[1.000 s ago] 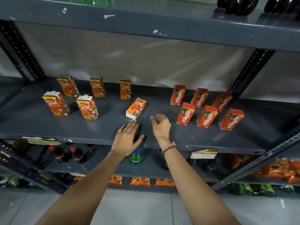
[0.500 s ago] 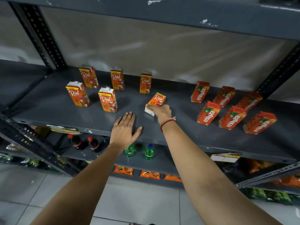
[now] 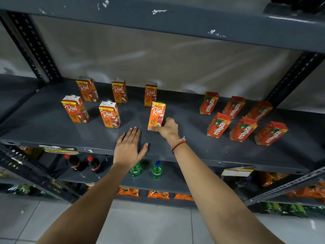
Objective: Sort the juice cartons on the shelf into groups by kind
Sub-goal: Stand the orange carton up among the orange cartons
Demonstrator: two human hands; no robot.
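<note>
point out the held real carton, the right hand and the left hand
held Real carton [image 3: 157, 113], head view, front face by the logo
right hand [image 3: 168, 128], head view, back of hand
left hand [image 3: 129, 147], head view, back of hand

Upright Real carton [image 3: 156, 115] gripped low by right hand [image 3: 168, 128] mid-shelf [image 3: 44, 120], left hand [image 3: 129, 148] flat just beside it.

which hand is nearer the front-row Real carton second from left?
Left. The left hand lies flat on the shelf just in front and right of that Real carton; the right hand is farther right, gripping another Real carton.
</note>
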